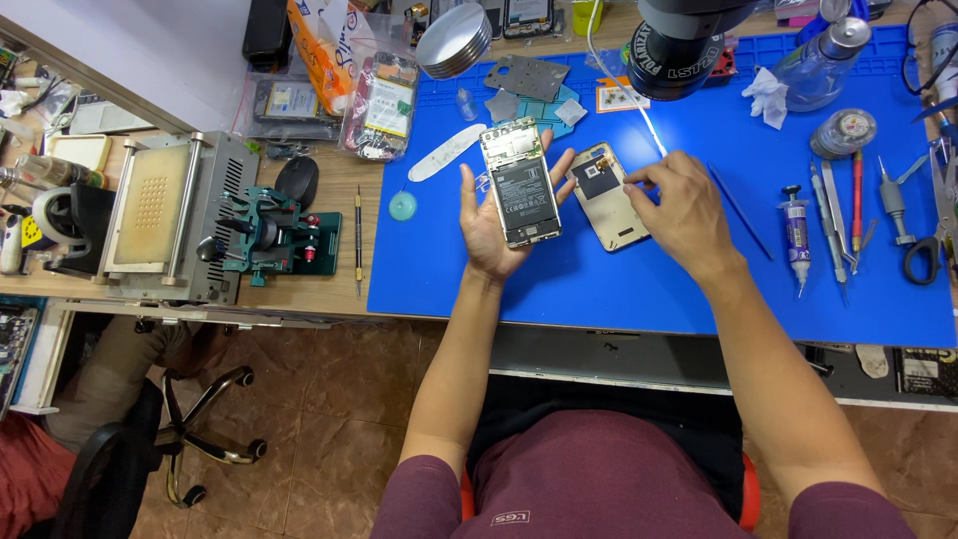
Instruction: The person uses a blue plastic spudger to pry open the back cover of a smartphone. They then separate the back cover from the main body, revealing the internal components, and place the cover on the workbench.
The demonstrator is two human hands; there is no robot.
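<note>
My left hand (486, 232) cradles an opened phone (520, 183) from below, its back off so the black battery and circuit board show. The phone's gold back cover (605, 204) lies inside-up on the blue work mat (559, 289) just to the right. My right hand (679, 205) rests over the cover's right side, thumb and fingertips pinching at its upper edge. Whether the fingers hold a small part is not visible.
A microscope head (689, 40) hangs over the mat's top. Tweezers, screwdrivers, a syringe tube (795, 238) and scissors (923, 255) lie at the right. A metal plate (529, 76) and a round tin (454, 42) sit behind. A grey heating machine (170, 215) and green clamp (274, 232) stand left.
</note>
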